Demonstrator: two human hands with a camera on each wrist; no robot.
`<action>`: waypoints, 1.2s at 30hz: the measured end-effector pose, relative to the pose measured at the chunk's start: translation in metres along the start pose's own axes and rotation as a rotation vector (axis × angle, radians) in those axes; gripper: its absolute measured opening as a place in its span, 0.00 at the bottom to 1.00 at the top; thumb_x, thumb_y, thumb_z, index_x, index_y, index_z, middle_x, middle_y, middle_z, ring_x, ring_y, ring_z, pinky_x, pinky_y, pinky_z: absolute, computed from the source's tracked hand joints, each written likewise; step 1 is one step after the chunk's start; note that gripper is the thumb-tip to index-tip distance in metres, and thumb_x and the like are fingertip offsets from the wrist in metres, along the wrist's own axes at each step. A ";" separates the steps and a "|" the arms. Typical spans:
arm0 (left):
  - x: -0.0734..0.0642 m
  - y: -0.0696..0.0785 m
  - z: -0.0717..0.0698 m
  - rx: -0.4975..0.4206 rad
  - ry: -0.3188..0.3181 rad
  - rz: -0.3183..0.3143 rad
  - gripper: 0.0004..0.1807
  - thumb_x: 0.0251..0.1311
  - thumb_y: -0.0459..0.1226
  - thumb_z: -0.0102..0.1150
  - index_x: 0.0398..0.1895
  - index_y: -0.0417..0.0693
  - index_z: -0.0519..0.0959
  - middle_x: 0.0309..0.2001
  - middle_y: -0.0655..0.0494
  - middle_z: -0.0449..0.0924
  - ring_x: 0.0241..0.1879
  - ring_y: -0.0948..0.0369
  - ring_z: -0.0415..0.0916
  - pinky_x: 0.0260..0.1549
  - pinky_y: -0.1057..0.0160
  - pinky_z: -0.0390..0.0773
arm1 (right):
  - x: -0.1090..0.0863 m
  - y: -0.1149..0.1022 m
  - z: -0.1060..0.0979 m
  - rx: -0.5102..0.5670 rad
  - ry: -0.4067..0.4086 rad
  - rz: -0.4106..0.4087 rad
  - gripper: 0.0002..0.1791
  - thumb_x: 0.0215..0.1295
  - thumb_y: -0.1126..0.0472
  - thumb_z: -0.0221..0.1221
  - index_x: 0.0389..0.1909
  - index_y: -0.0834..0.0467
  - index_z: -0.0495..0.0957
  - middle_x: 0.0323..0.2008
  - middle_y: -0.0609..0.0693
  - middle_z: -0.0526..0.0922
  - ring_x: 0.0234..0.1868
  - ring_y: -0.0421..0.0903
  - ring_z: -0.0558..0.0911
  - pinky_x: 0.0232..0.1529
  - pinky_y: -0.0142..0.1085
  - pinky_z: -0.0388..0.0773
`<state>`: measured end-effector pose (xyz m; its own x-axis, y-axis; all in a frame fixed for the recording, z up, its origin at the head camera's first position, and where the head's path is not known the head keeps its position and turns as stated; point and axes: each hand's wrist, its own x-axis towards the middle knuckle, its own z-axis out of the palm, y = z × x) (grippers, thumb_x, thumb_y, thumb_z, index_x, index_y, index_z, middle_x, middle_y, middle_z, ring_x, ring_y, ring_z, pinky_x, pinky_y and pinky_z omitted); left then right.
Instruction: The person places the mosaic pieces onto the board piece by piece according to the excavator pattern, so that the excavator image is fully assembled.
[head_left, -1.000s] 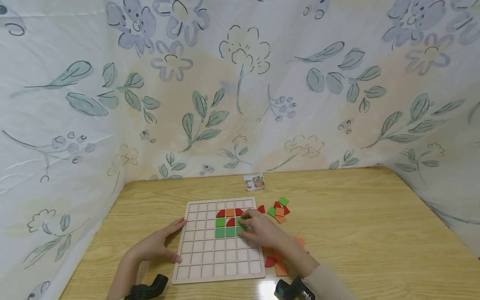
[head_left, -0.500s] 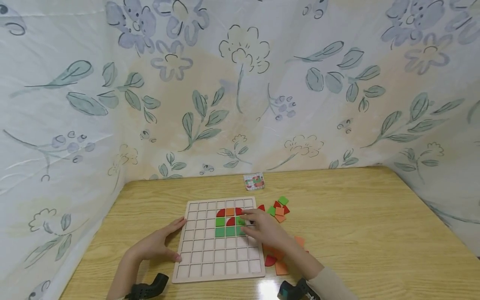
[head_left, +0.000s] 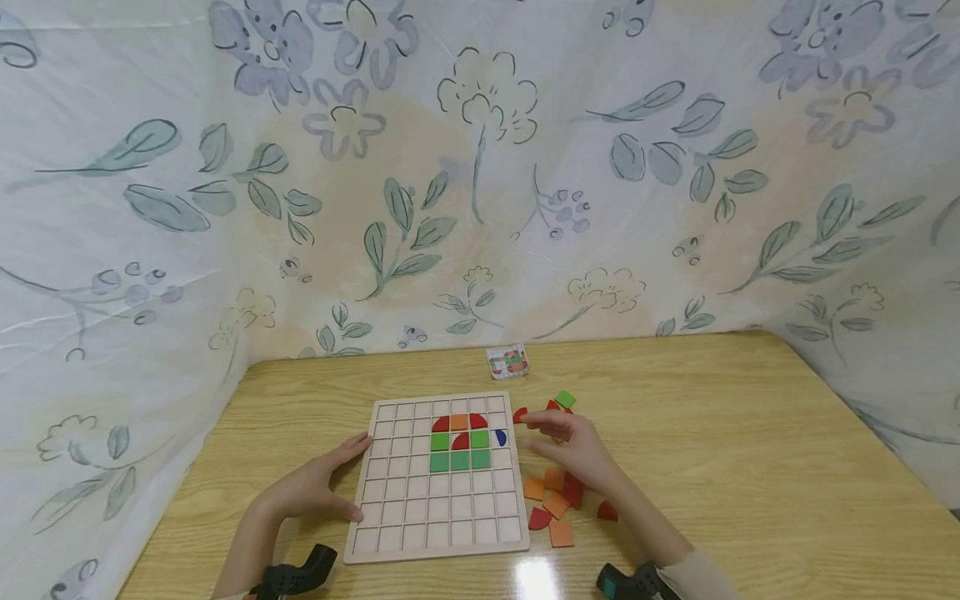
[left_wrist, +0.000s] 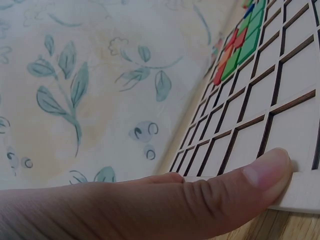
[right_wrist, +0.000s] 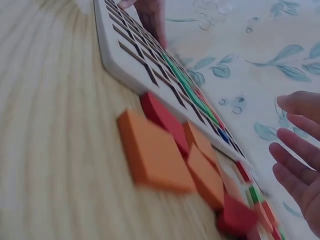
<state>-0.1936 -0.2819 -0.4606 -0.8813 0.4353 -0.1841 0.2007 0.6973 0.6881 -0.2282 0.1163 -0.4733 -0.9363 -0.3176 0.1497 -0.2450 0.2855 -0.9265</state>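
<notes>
A wooden grid board [head_left: 415, 517] lies on the table with coloured tiles in its upper right cells. Two red quarter-circles flank an orange square [head_left: 459, 422]; below are green squares, a red quarter-circle [head_left: 461, 441] and a dark blue half-circle [head_left: 501, 437]. Along the bottom of this group run three darker green squares [head_left: 460, 461]. My left hand [head_left: 309, 489] rests against the board's left edge, its thumb [left_wrist: 262, 175] on the frame in the left wrist view. Just off the board's right edge hovers my right hand [head_left: 577, 450], fingers loosely extended and holding nothing.
Right of the board lie loose orange squares [head_left: 561, 533] and red quarter-circles [head_left: 539, 518]. Farther back is a second small pile with a green tile [head_left: 566, 399], partly behind my right hand. A small pattern card [head_left: 507, 362] stands near the floral cloth [head_left: 420, 317].
My right hand has moved right, off the board and over beside the loose tiles, uncovering the blue half-circle and a green square. The left hand stays at the board's edge.
</notes>
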 end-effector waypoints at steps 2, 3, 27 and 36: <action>0.000 0.000 0.000 -0.008 -0.002 0.006 0.58 0.35 0.50 0.73 0.71 0.44 0.53 0.71 0.39 0.44 0.68 0.37 0.41 0.59 0.34 0.49 | -0.004 0.003 -0.007 0.025 0.014 0.042 0.20 0.54 0.57 0.65 0.48 0.59 0.79 0.48 0.56 0.81 0.52 0.52 0.77 0.55 0.42 0.73; 0.000 0.000 -0.001 -0.013 -0.002 0.007 0.58 0.35 0.50 0.73 0.71 0.44 0.53 0.71 0.39 0.44 0.68 0.37 0.40 0.59 0.34 0.49 | -0.007 0.004 -0.010 0.033 0.021 0.056 0.21 0.54 0.57 0.65 0.49 0.60 0.79 0.49 0.57 0.80 0.52 0.52 0.77 0.54 0.40 0.73; 0.001 0.004 -0.003 -0.013 -0.005 -0.002 0.58 0.36 0.48 0.74 0.71 0.45 0.53 0.71 0.39 0.44 0.68 0.36 0.41 0.59 0.34 0.51 | -0.056 0.012 -0.047 -0.118 0.058 -0.002 0.19 0.56 0.64 0.63 0.49 0.65 0.77 0.47 0.60 0.81 0.48 0.53 0.80 0.48 0.37 0.77; 0.001 0.001 -0.001 -0.024 -0.015 -0.013 0.58 0.36 0.49 0.74 0.71 0.44 0.53 0.71 0.39 0.44 0.68 0.37 0.40 0.59 0.34 0.49 | -0.071 0.020 -0.048 -0.360 0.059 0.038 0.18 0.52 0.61 0.67 0.46 0.53 0.80 0.43 0.43 0.82 0.47 0.45 0.79 0.49 0.39 0.76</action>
<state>-0.1950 -0.2812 -0.4590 -0.8774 0.4346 -0.2034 0.1785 0.6890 0.7024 -0.1787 0.1877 -0.4860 -0.9567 -0.2512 0.1471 -0.2730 0.5995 -0.7523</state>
